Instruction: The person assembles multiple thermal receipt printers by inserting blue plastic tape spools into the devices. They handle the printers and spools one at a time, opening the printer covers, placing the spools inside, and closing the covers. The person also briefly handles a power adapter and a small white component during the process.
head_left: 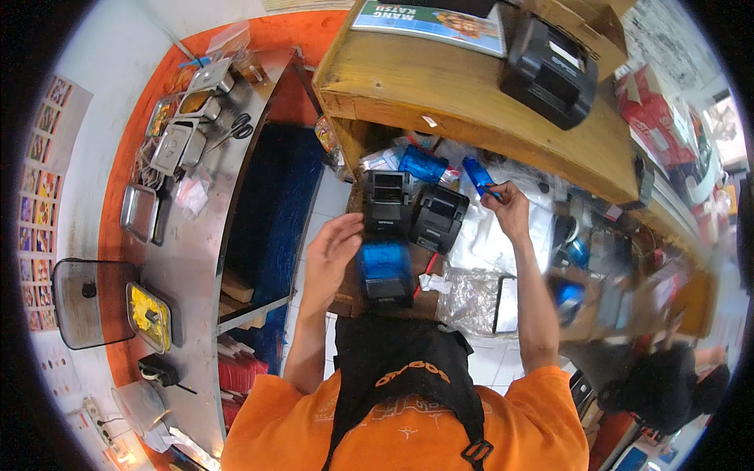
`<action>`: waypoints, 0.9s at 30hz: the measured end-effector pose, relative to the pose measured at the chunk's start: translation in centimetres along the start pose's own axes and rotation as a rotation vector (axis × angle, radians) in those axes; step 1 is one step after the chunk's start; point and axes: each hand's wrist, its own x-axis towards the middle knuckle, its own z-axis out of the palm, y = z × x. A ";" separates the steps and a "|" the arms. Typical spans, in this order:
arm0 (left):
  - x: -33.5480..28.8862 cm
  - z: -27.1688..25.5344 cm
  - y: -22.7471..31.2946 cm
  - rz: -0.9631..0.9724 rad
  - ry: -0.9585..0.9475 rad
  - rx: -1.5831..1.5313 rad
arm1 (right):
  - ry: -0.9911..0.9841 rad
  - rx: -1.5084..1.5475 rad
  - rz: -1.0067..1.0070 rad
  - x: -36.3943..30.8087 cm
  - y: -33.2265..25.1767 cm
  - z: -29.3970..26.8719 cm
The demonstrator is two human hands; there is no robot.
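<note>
My right hand [509,206] is closed on the lower end of a slim blue plastic piece [476,174], held over clear plastic bags on the shelf. My left hand [336,245] holds nothing, its fingers stretched out beside the small black printers. Its fingertips are close to a black printer [387,200]; whether they touch it I cannot tell. A second black printer [438,218] stands tilted to the right of that one. Nearer to me sits a third printer with a blue top [385,271]. Behind them lies a blue cylindrical container [422,163].
A wooden counter [440,94] overhangs the shelf, with a larger black printer [550,71] on it. Plastic bags [503,235] and crumpled white paper [433,282] lie near my right arm. To the left runs a steel table [196,259] with metal containers, scissors [236,132] and a yellow-filled tray [149,315].
</note>
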 end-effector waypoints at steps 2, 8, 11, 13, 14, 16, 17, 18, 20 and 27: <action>1.3 2.1 -0.5 -0.057 -0.109 -0.099 | 0.022 0.371 0.067 -0.5 1.2 -0.3; 3.7 5.5 -2.2 -0.217 -0.253 -0.281 | -0.137 0.460 0.244 2.3 2.3 -1.2; 3.3 5.3 -1.7 -0.217 -0.266 -0.264 | -0.220 0.460 0.289 2.4 -1.3 -0.5; 3.1 5.3 -1.7 -0.208 -0.272 -0.273 | -0.238 0.492 0.285 1.7 -2.7 -0.8; 3.0 5.1 -2.1 -0.207 -0.273 -0.273 | -0.239 0.508 0.259 0.7 -4.1 -0.8; 2.4 5.6 -2.8 -0.198 -0.283 -0.339 | -0.318 0.411 0.182 -1.9 -6.3 -1.2; 2.0 6.3 -3.1 -0.188 -0.287 -0.397 | -0.360 0.370 0.148 -3.5 -7.5 -1.2; 1.7 7.1 -3.3 -0.179 -0.293 -0.454 | -0.387 0.322 0.122 -5.4 -9.9 -1.1; 1.0 9.3 -1.9 -0.132 -0.370 -0.641 | -0.484 0.275 0.020 -9.1 -14.4 -0.6; -1.7 10.8 3.8 0.138 -0.535 -0.621 | -0.258 0.151 -0.194 -17.0 -23.7 -1.4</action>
